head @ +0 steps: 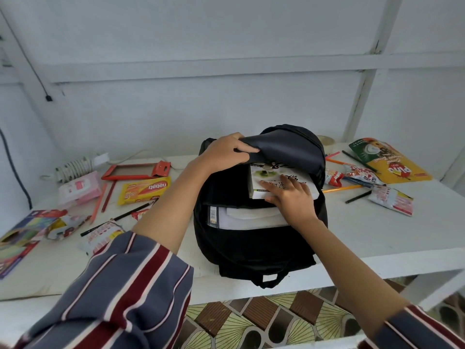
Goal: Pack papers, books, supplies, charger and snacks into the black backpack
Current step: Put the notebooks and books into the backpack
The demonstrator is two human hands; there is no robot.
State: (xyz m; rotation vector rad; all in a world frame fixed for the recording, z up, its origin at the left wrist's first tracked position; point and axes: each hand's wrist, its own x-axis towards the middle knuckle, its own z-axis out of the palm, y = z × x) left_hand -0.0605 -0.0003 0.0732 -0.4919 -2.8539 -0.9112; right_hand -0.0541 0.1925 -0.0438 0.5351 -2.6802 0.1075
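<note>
The black backpack (251, 248) lies open on the white desk (377, 235). The left hand (224, 151) grips its raised top flap; the right hand (292, 197) rests straight fingers on a white book (266, 176) half inside.

Far end of the white book (263, 173) under the backpack flap (289, 146); colourful booklet (15, 250) partly beyond the left edge.
</note>
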